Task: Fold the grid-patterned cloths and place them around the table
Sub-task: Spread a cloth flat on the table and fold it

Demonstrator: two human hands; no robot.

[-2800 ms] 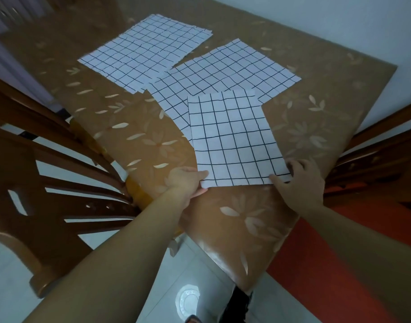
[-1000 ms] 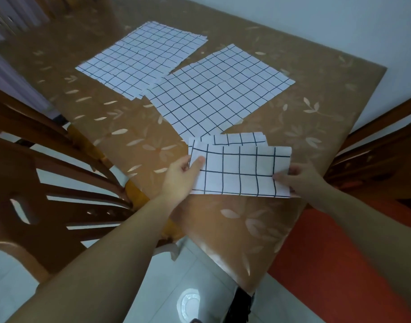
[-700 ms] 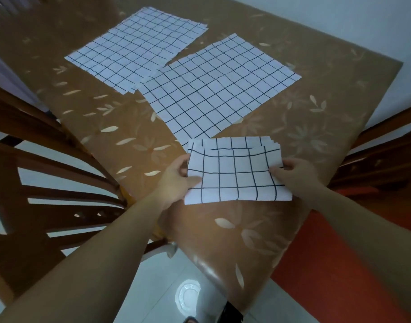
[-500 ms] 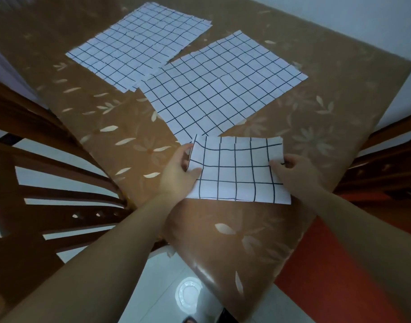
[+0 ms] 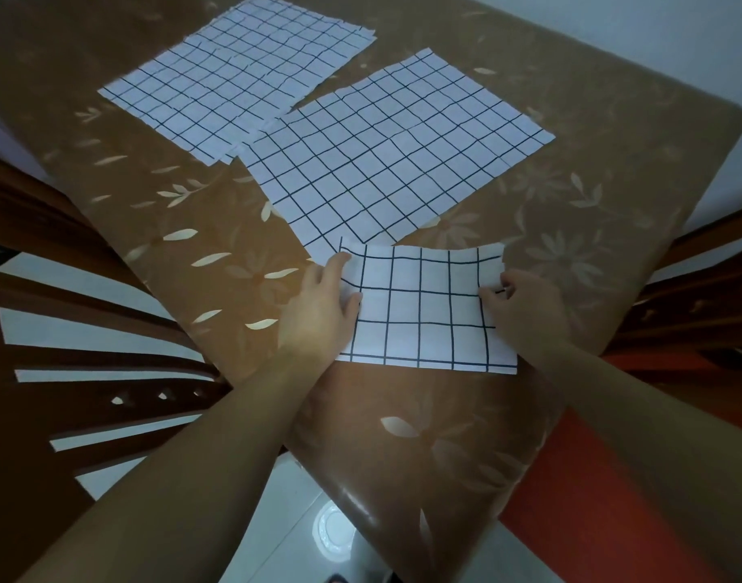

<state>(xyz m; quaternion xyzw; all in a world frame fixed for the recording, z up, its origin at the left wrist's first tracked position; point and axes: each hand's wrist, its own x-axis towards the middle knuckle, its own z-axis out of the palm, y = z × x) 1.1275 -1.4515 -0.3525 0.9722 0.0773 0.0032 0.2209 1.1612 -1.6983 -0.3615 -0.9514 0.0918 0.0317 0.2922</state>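
Note:
A white cloth with a black grid, folded in half (image 5: 423, 305), lies near the table's front corner. My left hand (image 5: 318, 305) pinches its left edge, thumb on top. My right hand (image 5: 520, 309) pinches its right edge with curled fingers. Its far edge overlaps the near corner of a second grid cloth (image 5: 394, 153), which lies flat and unfolded in the middle of the table. A third unfolded grid cloth (image 5: 243, 73) lies flat at the far left, its corner touching the second one.
The table (image 5: 445, 448) has a brown cover with pale leaf prints, and its corner points toward me. A wooden chair back (image 5: 87, 363) stands at the left, another wooden chair (image 5: 697, 305) at the right. An orange mat (image 5: 613, 519) lies on the floor.
The near cloth was folded in half, its near edge brought over to the far edge. Both hands shifted from the near corners to the sides of the folded cloth.

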